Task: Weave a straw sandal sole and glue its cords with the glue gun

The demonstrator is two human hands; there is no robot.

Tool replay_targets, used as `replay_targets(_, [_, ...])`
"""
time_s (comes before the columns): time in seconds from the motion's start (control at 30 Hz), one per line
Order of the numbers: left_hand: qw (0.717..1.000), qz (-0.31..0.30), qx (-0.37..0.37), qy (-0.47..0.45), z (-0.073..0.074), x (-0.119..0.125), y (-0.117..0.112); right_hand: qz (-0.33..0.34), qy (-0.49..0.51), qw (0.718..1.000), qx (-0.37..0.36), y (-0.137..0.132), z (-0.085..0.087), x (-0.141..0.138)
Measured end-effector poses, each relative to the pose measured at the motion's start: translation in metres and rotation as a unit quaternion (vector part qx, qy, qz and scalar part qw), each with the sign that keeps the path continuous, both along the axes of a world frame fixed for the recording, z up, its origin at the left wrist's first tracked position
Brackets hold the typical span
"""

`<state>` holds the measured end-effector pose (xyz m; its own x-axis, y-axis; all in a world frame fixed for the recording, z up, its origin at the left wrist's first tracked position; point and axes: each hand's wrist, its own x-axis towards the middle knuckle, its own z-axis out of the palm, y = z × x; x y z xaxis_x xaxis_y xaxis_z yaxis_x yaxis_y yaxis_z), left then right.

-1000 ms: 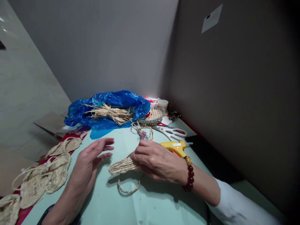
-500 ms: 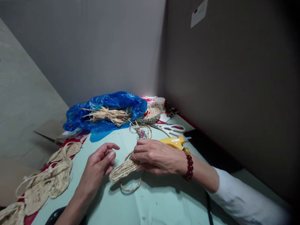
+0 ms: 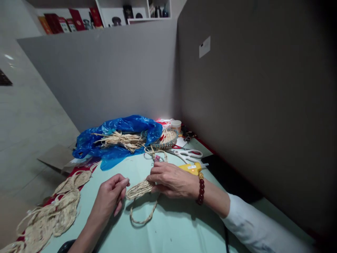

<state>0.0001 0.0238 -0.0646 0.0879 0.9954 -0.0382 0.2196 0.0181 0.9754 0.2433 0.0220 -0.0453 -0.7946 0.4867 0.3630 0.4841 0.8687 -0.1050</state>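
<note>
A small oval sole of coiled straw braid [image 3: 138,190] is gripped at its far right end by my right hand [image 3: 172,181], fingers over the top. A loose tail of the braid [image 3: 142,222] loops down below it onto the table. Just left of the sole's rounded tip is my left hand [image 3: 112,193], its thumb and forefinger pressed together. Whether anything is in that pinch I cannot make out. Behind my right hand lies a yellow glue gun [image 3: 193,168], partly hidden by the hand.
White-handled scissors [image 3: 188,154] lie beyond the glue gun. A blue plastic bag [image 3: 131,123] with a straw bundle [image 3: 123,140], a woven basket [image 3: 168,138] and a cup [image 3: 176,124] stand at the back. Several straw sandals [image 3: 65,209] line the left edge. Grey partitions [image 3: 126,73] enclose the table.
My view has tilted up, showing shelves above the partition. The left hand's forefinger, stretched out before, is now drawn in against the thumb. My right hand still holds the sole.
</note>
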Motion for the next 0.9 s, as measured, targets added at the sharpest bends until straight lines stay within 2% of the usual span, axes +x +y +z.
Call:
replay_targets(0.4, [0.992,0.071,0.075,-0.069,0.004,-0.007,0.000,-0.001,0.002,1.000,-0.008,-0.002,0.003,0.000])
replay_targets(0.57, [0.995,0.026,0.080,-0.047,0.005,-0.003,0.001,0.005,-0.008,1.000,-0.013,-0.004,0.005,-0.004])
replay_targets(0.73, [0.995,-0.029,0.093,-0.020,0.016,0.002,-0.006,0.003,-0.018,1.000,-0.020,-0.009,0.005,-0.006])
replay_targets(0.9, [0.995,-0.048,0.083,-0.003,0.019,0.006,-0.007,-0.002,-0.025,0.999,-0.028,-0.011,0.004,-0.006])
